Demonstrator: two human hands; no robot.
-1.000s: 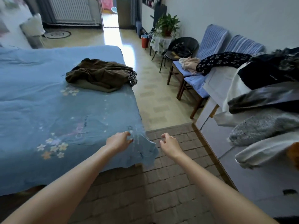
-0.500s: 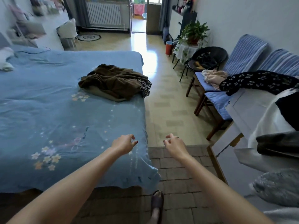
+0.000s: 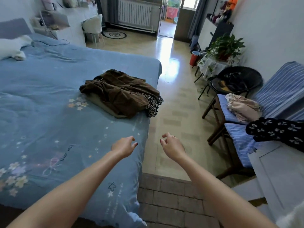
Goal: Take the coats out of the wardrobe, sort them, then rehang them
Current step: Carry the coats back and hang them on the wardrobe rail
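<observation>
A brown coat (image 3: 118, 91) lies crumpled on the blue bed (image 3: 49, 99) near its right edge, with a leopard-print garment (image 3: 153, 104) poking out beneath it. My left hand (image 3: 124, 146) reaches out over the bed's right edge, fingers loosely apart, holding nothing. My right hand (image 3: 172, 145) hovers over the floor beside the bed, also empty with fingers curled apart. Both hands are well short of the brown coat. A dark garment with white bow prints (image 3: 276, 130) drapes over a white surface (image 3: 279, 170) at the right.
Blue striped chairs (image 3: 278, 94) line the right wall, one with a pink garment (image 3: 241, 107). A black round chair (image 3: 238, 79) and a potted plant (image 3: 225, 46) stand behind. A brick-pattern mat (image 3: 171, 203) lies underfoot. A white pillow (image 3: 11, 46) rests far left.
The view has lifted and swung left, so the pile of clothes at the right has left the frame. Both hands rose from the bed's corner and reach forward toward the brown coat.
</observation>
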